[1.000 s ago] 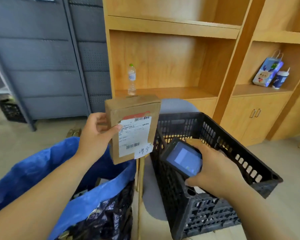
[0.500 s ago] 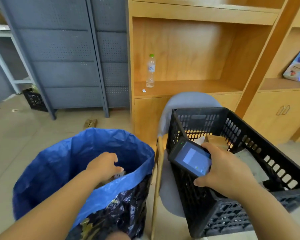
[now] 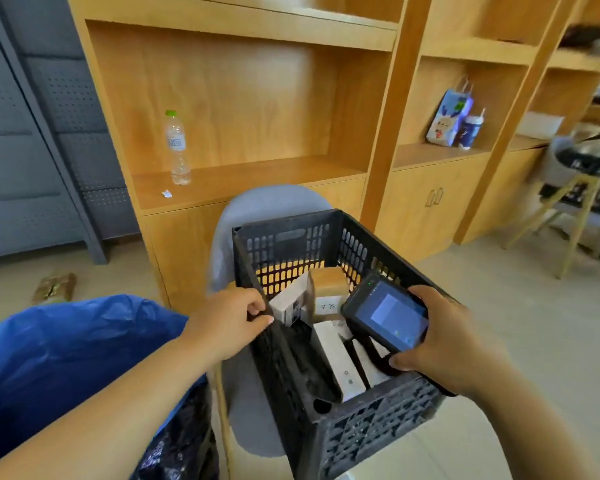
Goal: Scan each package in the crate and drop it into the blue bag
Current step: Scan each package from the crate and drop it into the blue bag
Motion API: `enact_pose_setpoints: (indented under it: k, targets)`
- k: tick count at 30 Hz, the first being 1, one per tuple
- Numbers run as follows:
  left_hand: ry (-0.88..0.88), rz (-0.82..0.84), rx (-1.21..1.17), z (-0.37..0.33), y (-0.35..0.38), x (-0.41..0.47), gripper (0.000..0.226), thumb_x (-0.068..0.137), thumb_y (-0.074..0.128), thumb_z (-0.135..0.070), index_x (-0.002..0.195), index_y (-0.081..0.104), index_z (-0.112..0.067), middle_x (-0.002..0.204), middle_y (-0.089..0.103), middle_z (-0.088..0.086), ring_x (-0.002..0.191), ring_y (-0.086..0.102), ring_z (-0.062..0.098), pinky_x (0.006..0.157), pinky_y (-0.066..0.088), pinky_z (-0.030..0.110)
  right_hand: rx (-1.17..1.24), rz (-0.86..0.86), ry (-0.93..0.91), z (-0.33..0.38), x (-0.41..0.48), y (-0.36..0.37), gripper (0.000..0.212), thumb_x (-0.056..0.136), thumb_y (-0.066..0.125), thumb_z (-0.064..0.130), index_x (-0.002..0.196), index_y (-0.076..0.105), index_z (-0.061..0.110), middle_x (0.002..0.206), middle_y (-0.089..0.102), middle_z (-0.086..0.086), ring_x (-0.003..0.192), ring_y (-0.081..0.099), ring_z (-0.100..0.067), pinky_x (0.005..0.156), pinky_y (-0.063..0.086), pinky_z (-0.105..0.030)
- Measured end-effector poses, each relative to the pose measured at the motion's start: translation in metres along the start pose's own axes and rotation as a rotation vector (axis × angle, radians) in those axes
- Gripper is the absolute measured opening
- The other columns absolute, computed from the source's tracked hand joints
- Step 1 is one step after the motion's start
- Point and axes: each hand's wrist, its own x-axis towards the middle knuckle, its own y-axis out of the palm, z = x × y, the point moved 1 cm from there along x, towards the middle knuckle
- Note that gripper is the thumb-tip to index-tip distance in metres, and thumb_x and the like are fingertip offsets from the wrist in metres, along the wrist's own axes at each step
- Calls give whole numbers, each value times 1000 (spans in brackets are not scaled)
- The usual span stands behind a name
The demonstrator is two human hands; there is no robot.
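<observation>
Wooden shelving [image 3: 222, 98] fills the upper frame; the blue bag [image 3: 66, 358] gapes at lower left, just beside the black crate [image 3: 361, 441] on a grey chair [image 3: 267, 209] at centre. Packages [image 3: 326, 285] lie in the crate, partly hidden by the scanner [image 3: 388, 313] gripped in the fingers of the right hand [image 3: 447, 341]. The fingers of the left hand [image 3: 226, 323] curl on the crate's left rim.
</observation>
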Motion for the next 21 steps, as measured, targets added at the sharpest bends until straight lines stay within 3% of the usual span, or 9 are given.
enact_pose_setpoints:
  k: [3,6,8,13,17,21]
  targets:
    - [92,-12,-17,-32,21,31,11,86,64,-43,88,59,-33,88,59,-17,85,55,3,70,47,25,33,-27,68,-28,8,-5,99,47,79,53,132,33,31,95,44,11,83,52,-16,70,53,-38]
    - [111,83,-15,-57,52,60,13,85,64,-43,89,58,-32,88,59,-14,82,55,3,68,46,23,62,-60,137,-53,16,-7,92,47,76,53,126,35,33,91,46,13,76,54,-15,64,54,-39]
    - [101,182,-31,-73,79,79,17,85,63,-41,95,59,-29,91,59,-12,85,56,7,77,50,31,80,-83,182,-70,22,-7,88,48,77,51,124,36,34,89,45,15,73,53,-14,59,55,-38]
    - [172,386,-37,-107,145,115,50,85,65,-45,129,49,-26,126,52,-6,110,53,12,89,47,30,96,-113,255,-106,31,-6,84,51,77,47,123,36,35,89,46,14,68,55,-15,53,55,-38]
    - [258,415,44,-131,185,141,72,85,66,-44,145,32,-22,144,35,1,128,37,23,102,40,38,74,-113,290,-129,34,-2,86,52,77,47,124,32,38,94,46,14,71,54,-14,55,55,-38]
    - [419,423,185,-150,213,161,66,93,57,-30,149,23,-28,153,12,-1,137,13,28,109,30,43,26,-105,302,-144,38,0,84,54,75,50,125,30,39,96,44,17,77,52,-11,61,54,-36]
